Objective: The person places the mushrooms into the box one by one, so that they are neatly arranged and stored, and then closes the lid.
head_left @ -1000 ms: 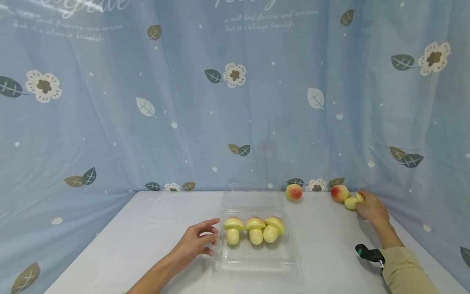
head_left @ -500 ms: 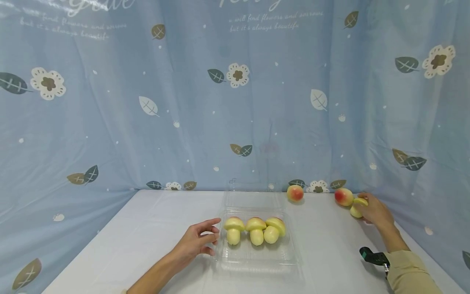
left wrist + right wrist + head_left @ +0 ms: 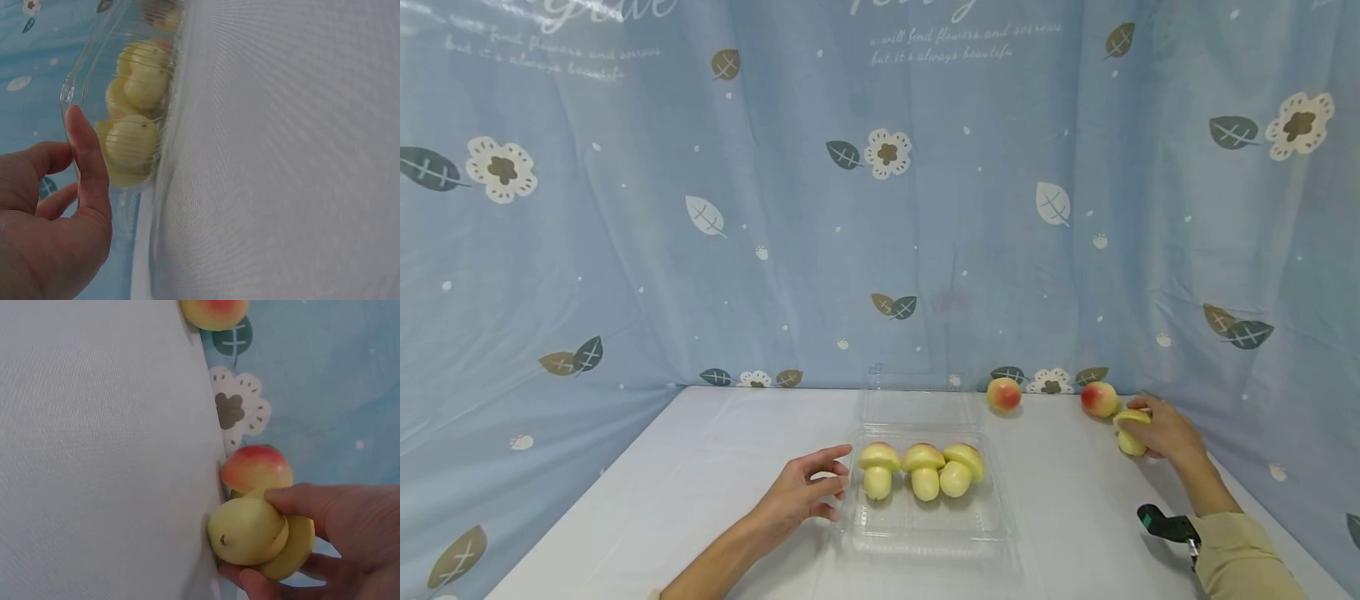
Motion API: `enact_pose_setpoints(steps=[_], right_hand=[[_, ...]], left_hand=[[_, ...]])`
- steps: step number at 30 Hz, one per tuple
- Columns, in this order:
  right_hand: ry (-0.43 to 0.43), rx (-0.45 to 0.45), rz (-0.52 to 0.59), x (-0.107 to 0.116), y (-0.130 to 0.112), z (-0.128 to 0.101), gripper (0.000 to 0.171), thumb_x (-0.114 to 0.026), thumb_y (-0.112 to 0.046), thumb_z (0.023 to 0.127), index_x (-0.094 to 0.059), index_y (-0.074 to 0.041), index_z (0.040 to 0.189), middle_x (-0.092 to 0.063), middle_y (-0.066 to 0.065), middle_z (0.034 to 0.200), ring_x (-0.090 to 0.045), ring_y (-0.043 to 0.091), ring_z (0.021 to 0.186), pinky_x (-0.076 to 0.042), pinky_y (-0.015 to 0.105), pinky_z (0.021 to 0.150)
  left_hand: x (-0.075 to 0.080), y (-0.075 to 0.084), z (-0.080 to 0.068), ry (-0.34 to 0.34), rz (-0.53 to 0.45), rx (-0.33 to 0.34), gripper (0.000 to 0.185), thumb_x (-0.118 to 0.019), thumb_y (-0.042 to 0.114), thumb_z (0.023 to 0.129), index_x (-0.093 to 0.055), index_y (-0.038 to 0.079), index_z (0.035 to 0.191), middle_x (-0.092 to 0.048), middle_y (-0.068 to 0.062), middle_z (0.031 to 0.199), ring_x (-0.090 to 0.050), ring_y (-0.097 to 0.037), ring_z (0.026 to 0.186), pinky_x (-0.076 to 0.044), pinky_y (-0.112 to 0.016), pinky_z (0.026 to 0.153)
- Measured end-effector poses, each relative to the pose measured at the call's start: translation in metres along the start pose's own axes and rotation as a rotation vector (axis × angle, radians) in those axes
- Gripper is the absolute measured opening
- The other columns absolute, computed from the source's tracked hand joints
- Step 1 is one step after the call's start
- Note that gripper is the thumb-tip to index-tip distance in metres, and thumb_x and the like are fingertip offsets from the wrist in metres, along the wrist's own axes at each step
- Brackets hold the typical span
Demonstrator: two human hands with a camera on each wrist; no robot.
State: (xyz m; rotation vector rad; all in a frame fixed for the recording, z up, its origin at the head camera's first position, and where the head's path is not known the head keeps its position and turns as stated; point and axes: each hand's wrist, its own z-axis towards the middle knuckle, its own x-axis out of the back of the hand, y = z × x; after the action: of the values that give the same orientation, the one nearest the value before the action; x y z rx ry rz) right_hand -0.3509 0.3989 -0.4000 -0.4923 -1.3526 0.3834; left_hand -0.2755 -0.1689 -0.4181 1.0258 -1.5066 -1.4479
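Observation:
Three yellow toy mushrooms with pinkish cap tops, such as the middle toy mushroom (image 3: 923,472), lie side by side in a clear plastic clamshell box (image 3: 925,525) with its lid laid back. My left hand (image 3: 801,492) is at the box's left edge, fingers loosely extended; in the left wrist view its fingertips lie against the clear rim (image 3: 70,94). At the back right, my right hand (image 3: 1168,433) grips another toy mushroom (image 3: 247,532) between thumb and fingers, its rounded stem towards the camera in the right wrist view. Part of its cap is hidden by the hand.
Just left of the right hand lies a toy mushroom (image 3: 1099,400) with a red and yellow cap. Another red-capped piece (image 3: 1003,395) sits by the curtain (image 3: 805,250) at the white table's (image 3: 700,467) back edge.
My right hand has tipped the gripped mushroom more upright and drawn it slightly nearer. The left hand stays at the box edge. The view has shifted slightly.

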Motion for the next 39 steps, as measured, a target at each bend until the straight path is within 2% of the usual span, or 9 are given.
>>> enact_pose_setpoints(steps=[9,22,26,39], right_hand=[[-0.008,0.004,0.009,0.003,0.000,-0.003,0.061,-0.061,-0.031,0.095,-0.041,0.013,0.132,-0.052,0.037,0.111,-0.059,0.027,0.077,-0.055,0.032,0.057],[-0.030,0.017,0.031,0.003,0.002,-0.005,0.064,-0.061,-0.034,0.095,-0.042,0.015,0.132,-0.057,0.032,0.102,-0.059,0.020,0.064,-0.052,0.033,0.055],[-0.030,0.011,0.030,0.004,0.000,-0.005,0.065,-0.060,-0.036,0.096,-0.042,0.014,0.133,-0.057,0.031,0.100,-0.058,0.021,0.064,-0.052,0.033,0.055],[0.011,-0.020,0.044,0.006,-0.015,-0.004,0.070,-0.058,-0.043,0.096,-0.040,0.012,0.136,-0.050,0.040,0.118,-0.060,0.024,0.073,-0.055,0.030,0.057]], left_hand=[[0.000,0.001,0.001,-0.001,0.007,0.001,0.064,-0.067,0.014,0.093,-0.039,0.003,0.149,-0.054,-0.005,0.110,-0.058,-0.012,0.082,-0.056,-0.025,0.062],[-0.001,0.001,0.000,-0.010,0.006,0.002,0.062,-0.065,0.013,0.094,-0.038,0.002,0.149,-0.054,-0.006,0.111,-0.058,-0.012,0.082,-0.056,-0.025,0.061],[-0.001,0.001,0.000,-0.009,0.004,0.001,0.063,-0.065,0.013,0.094,-0.038,0.002,0.149,-0.055,-0.006,0.111,-0.058,-0.012,0.082,-0.057,-0.025,0.061],[0.000,0.000,-0.001,0.003,0.003,0.003,0.066,-0.069,0.018,0.092,-0.039,0.003,0.149,-0.055,-0.004,0.109,-0.058,-0.012,0.082,-0.057,-0.026,0.062]])
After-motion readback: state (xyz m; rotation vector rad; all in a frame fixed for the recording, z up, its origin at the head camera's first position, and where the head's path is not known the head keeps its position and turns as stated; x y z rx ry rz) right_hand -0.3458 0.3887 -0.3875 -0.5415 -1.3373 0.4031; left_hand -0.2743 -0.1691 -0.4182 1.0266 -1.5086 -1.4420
